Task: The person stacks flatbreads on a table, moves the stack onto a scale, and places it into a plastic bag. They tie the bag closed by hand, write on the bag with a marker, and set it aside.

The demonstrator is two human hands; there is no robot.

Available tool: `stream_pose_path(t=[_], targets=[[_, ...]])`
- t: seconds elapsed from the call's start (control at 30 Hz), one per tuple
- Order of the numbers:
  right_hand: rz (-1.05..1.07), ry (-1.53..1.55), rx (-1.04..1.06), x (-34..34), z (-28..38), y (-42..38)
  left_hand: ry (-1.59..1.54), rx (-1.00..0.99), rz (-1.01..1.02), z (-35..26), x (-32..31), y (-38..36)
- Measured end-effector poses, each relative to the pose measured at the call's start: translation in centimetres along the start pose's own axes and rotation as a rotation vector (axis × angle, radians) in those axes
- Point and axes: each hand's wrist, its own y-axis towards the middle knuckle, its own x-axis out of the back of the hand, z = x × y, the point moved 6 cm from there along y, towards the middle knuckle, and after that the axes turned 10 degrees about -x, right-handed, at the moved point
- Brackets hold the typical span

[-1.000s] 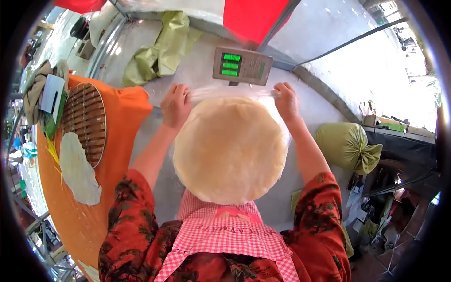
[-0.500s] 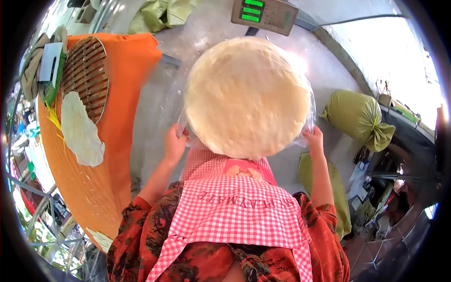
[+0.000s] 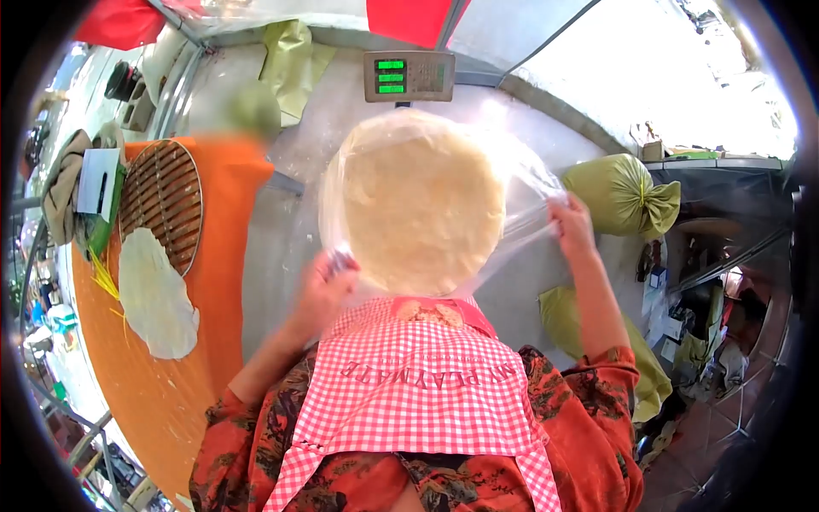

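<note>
A tall stack of round, pale flat sheets (image 3: 418, 200) sits in front of me inside a clear plastic bag (image 3: 531, 175). My left hand (image 3: 327, 280) is closed on bunched plastic at the stack's near left edge. Out to the right, my right hand (image 3: 572, 224) grips the bag's other side, pulling the film taut away from the stack. Just beyond the stack stands the display of a scale (image 3: 409, 77), with green lit digits too small to read.
An orange-covered table (image 3: 226, 222) on the left bears a slatted round rack (image 3: 162, 200) and a thin pale sheet (image 3: 158, 294). A tied green sack (image 3: 623, 194) lies to the right, and another green sack (image 3: 610, 346) lies nearer me.
My right hand has drawn the plastic up and outward to the right. My left hand has come in toward the stack's near edge. The head view has tilted up.
</note>
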Motion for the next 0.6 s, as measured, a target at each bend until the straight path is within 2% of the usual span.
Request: stream_pose_path(t=[0.07, 0.1, 0.13, 0.17, 0.27, 0.33, 0.37, 0.47, 0.5, 0.6], targets=[[-0.036, -0.331, 0.169, -0.5, 5.2, -1.5, -0.066, -0.112, -0.103, -2.0, 1.3, 1.5], [-0.006, -0.317, 0.251, -1.6, 4.9, -1.4, 0.151, -0.157, -0.035, -0.7, 2.0, 2.7], [0.019, -0.304, 0.340, -3.2, 4.5, -1.3, 0.199, -0.205, -0.024, -1.1, 1.7, 3.4], [0.057, -0.292, 0.189, -4.6, 3.9, -1.6, 0.242, -0.253, -0.017, -1.6, 0.8, 4.1], [0.422, -0.275, 0.056, -9.6, 6.4, -3.9, 0.300, -0.314, 0.065, -5.1, -1.9, 5.3], [0.396, 0.110, 0.145, -10.3, 10.9, -4.1, 0.246, -0.320, 0.104, -5.7, -2.3, 5.7], [0.426, -0.095, 0.248, -10.5, 13.3, -5.0, 0.191, -0.327, 0.113, -5.2, -2.2, 6.1], [0.536, -0.299, 0.169, -14.0, 11.3, -8.2, 0.024, -0.245, 0.206, -4.1, -2.0, 6.0], [0.533, -0.264, 0.095, -14.0, 9.3, -8.2, -0.037, -0.200, 0.241, -3.4, -2.0, 5.5], [0.365, -0.715, -0.043, -13.5, 5.8, -8.0, 0.061, -0.138, 0.225, -0.6, -0.8, 3.8]])
